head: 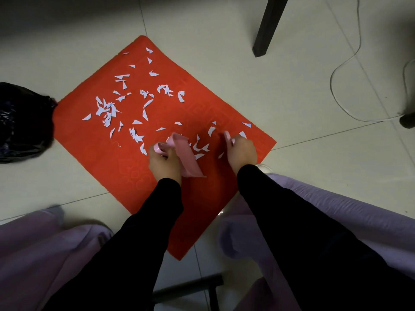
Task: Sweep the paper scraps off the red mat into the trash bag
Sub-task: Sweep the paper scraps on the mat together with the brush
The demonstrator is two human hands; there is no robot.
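A red mat (202,104) lies askew on the tiled floor, strewn with several white paper scraps (107,111), thickest toward its left side. A black trash bag (20,122) sits on the floor touching the mat's left corner. My left hand (165,163) is closed around the handle of a pink dustpan (187,158) that rests on the near middle of the mat. My right hand (243,152), near the mat's right edge, grips a small pink brush handle (228,136); its bristles are hidden. A few scraps lie between my two hands.
A dark furniture leg (268,25) stands beyond the mat at the upper right. A white cable (343,75) loops across the floor to a dark object (407,120) at the right edge. Purple clothing (336,205) covers my knees; a dark bar (186,288) lies below.
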